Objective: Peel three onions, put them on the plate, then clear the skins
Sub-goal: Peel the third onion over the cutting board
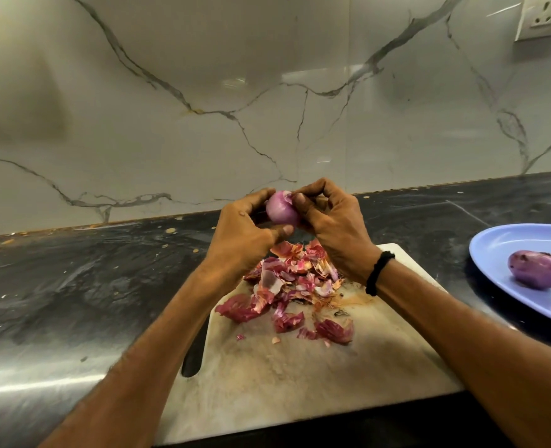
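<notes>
Pinching a scrap of skin, is that what the right hand (332,227) does? asks the first.

Yes, says the second. Its thumb and fingertips (300,202) nip a pale flake at the top of the onion (280,210). The left hand (245,227) curls round the onion and holds it, with the thumb under it. The onion is up in the air, above the far end of the cutting board (300,376).

What can go wrong?

The onion looks smooth and shiny. I think it can pop out of the fingers if the pull is too hard. Then it can roll over the dark counter (74,286) and get dirty. The flake is small too, so it can tear and leave a bit stuck on.

And the skins (293,279)?

They lie in a heap on the board, right under the hands. They look thin and light. An arm can brush them off onto the counter, and then the clean-up takes longer.

And the plate (494,250)?

It is blue and sits off to the right, well apart from the hands. One peeled onion (537,273) lies on it. The plate runs out of the picture, so I cannot tell if more are there. An onion put down too fast can roll right off it.
</notes>
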